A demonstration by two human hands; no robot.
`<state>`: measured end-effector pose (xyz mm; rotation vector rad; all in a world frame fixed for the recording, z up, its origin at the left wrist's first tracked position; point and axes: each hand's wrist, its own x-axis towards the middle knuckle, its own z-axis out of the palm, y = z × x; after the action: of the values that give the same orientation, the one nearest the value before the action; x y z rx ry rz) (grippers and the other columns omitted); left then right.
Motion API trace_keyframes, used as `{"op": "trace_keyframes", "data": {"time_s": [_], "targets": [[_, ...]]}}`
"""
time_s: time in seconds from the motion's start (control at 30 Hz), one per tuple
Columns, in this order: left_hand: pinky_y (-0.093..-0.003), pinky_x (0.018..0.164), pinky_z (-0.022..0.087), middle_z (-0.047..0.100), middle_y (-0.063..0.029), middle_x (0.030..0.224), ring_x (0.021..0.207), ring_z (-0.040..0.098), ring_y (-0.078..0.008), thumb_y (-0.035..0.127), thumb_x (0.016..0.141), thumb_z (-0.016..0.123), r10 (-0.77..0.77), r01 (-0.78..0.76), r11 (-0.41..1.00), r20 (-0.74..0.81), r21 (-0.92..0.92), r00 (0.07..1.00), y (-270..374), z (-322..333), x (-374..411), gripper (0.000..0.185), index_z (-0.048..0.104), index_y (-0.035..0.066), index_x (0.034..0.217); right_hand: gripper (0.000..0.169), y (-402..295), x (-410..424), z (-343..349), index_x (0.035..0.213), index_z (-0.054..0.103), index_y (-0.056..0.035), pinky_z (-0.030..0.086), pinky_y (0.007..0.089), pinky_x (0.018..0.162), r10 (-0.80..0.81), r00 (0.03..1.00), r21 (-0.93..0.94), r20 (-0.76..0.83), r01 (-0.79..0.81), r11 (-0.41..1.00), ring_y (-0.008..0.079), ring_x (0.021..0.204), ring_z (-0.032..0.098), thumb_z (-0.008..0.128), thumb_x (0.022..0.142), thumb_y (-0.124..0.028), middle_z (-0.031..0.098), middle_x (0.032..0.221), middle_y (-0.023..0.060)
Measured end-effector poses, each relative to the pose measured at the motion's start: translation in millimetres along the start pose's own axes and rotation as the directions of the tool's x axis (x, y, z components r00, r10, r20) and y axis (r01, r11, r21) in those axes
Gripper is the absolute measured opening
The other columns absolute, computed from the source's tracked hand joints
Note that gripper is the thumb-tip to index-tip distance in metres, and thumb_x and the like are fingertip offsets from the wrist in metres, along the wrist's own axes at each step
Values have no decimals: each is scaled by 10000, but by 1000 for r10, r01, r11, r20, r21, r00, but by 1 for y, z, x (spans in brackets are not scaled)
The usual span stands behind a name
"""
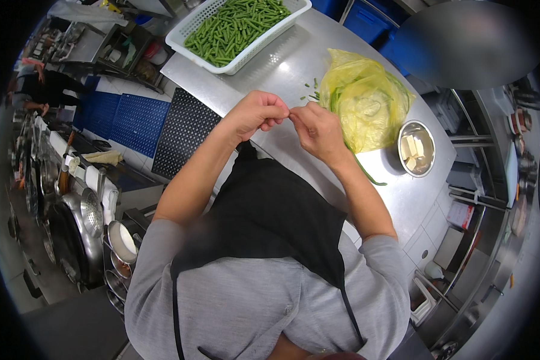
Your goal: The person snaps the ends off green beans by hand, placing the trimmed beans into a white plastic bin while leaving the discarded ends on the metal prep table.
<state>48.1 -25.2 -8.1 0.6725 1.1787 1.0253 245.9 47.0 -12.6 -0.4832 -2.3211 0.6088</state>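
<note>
In the head view my left hand (260,115) and my right hand (316,130) meet at the fingertips over the near edge of a steel table (292,153). Thumbs and fingers are pinched; whether something thin lies between them cannot be made out. Beyond my hands, a white perforated plastic basket (236,65) holds many cut green bean pieces (234,30). A crumpled yellow plastic bag (364,105) lies just right of my right hand, with long green beans partly in it. One long bean (368,174) reaches out past my right forearm. A few short pieces (315,83) lie beside the bag.
A metal bowl (401,157) with pale blocks stands at the table's right. Blue bins (366,22) are beyond the far edge. Dark and blue perforated mats (135,118) cover the floor at left, where another person (45,90) is. Pans and a skimmer (91,212) are at lower left.
</note>
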Motion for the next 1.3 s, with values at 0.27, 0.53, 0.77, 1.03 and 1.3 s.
{"op": "trace_keyframes", "data": {"time_s": [0.27,0.53,0.77,1.03,1.3], "targets": [[-195,486,367,600,10,751,596,492,-48,126,922,687,120,-29,899,181,-437,976,-27,-1,4,101,656,32,944,90,10,-24,30,912,668,-91,418,272,533,721,635,778,275,-588,221,85,587,507,651,950,-170,576,739,-43],[-202,550,443,667,-11,822,637,561,-55,129,910,683,326,-250,932,-302,262,896,-83,-19,50,144,668,31,1014,183,16,43,4,1055,625,-25,411,247,496,642,472,565,604,-822,71,102,608,511,581,977,-185,619,861,47],[-258,556,515,670,-28,774,660,617,-94,105,894,678,405,-244,878,-366,412,838,-80,-4,43,179,688,-9,1032,635,9,187,9,1455,434,-27,544,405,828,534,787,759,308,-542,361,242,1195,554,682,938,-299,584,1292,143],[-242,544,520,672,-30,790,659,607,-86,117,918,672,456,-287,854,-360,433,814,-85,0,46,199,688,-7,1072,275,48,61,-42,976,732,-18,515,301,647,485,786,338,382,-608,718,121,707,636,689,930,-286,690,807,25],[-220,584,466,642,5,724,637,562,-52,127,927,683,434,-338,856,-190,392,880,-80,18,59,183,687,18,1075,160,17,-78,-54,835,697,-21,531,459,681,637,768,-472,69,-537,699,370,767,659,736,810,-174,649,815,175]]}}
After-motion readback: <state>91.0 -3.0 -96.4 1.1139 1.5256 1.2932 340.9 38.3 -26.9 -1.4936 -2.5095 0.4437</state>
